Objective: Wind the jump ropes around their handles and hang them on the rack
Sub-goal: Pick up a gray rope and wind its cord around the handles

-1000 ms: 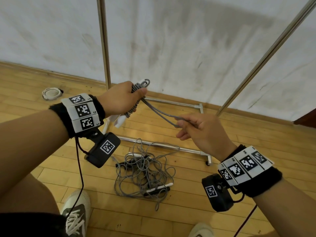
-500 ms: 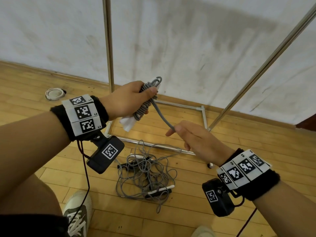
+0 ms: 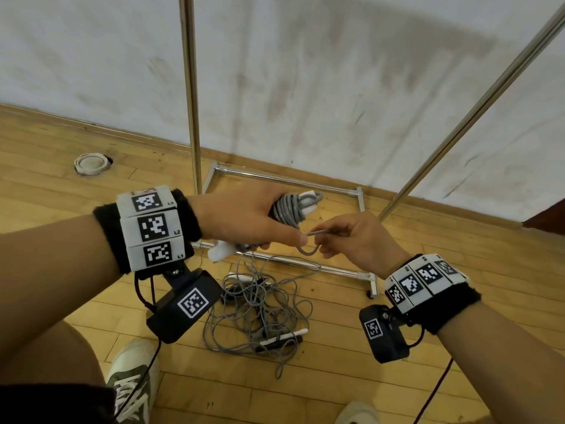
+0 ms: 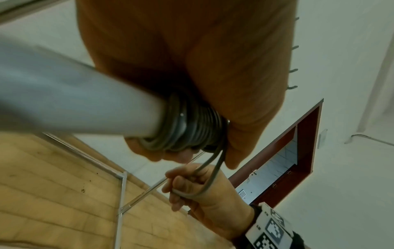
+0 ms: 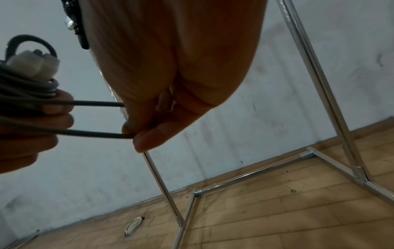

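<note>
My left hand [image 3: 253, 221] grips a jump rope's white handles [image 3: 307, 201] with grey rope coiled around them [image 3: 286, 211]; the coils [image 4: 187, 128] sit under my fingers in the left wrist view. A short loop of the rope's last stretch [image 3: 310, 250] runs from the bundle to my right hand [image 3: 351, 240], which pinches it between thumb and fingers [image 5: 136, 134], close beside the left hand. More grey jump ropes [image 3: 260, 310] lie tangled on the floor below, with handles [image 3: 284, 336] among them. The metal rack [image 3: 189, 96] stands against the wall behind.
The rack's base frame [image 3: 287, 179] lies on the wooden floor, its slanted pole [image 3: 477, 111] at right. A white round fitting [image 3: 90, 163] sits in the floor at far left. My shoes [image 3: 134, 381] are near the rope pile. A dark doorway [image 4: 283, 151] opens in the wall.
The free stretch of rope has shortened as it was wound on. My right hand moved in close to the left, now pinching a small loop. Both hands dropped lower in view.
</note>
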Action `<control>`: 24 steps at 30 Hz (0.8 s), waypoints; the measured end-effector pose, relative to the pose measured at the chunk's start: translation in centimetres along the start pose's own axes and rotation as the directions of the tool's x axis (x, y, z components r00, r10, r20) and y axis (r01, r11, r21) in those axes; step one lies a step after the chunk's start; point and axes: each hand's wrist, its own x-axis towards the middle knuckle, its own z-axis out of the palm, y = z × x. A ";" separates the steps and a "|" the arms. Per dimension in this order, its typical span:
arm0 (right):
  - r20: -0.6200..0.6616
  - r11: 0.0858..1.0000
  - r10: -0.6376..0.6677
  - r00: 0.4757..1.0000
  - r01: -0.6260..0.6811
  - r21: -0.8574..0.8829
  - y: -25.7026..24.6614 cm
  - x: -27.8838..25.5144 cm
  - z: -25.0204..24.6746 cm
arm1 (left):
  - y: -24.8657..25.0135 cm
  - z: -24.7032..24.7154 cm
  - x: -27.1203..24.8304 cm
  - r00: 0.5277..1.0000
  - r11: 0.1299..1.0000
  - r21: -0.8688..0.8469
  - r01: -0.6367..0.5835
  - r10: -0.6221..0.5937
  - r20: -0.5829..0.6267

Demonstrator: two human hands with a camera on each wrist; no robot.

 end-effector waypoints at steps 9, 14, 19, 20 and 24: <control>-0.052 0.996 -0.078 0.996 0.080 0.042 -0.6 0.5 0.4 | 0.3 0.8 0.3 0.991 0.997 -0.036 -0.061 0.065 0.117; 0.068 0.944 -0.146 0.987 0.160 -0.288 -0.8 0.8 0.6 | 0.2 1.9 0.3 0.973 0.970 0.201 -0.136 0.092 0.214; 0.129 0.958 0.002 0.992 0.035 -0.286 -1.5 0.8 0.4 | -1.0 2.7 0.6 0.955 0.876 0.468 -0.116 -0.030 0.294; 0.146 0.956 0.016 0.989 0.028 -0.293 -1.9 0.7 0.5 | -1.2 3.0 0.7 0.950 0.855 0.505 -0.114 -0.055 0.307; 0.157 0.947 0.014 0.988 0.037 -0.318 -3.0 0.9 0.7 | -1.9 3.8 1.2 0.940 0.820 0.558 -0.129 -0.079 0.333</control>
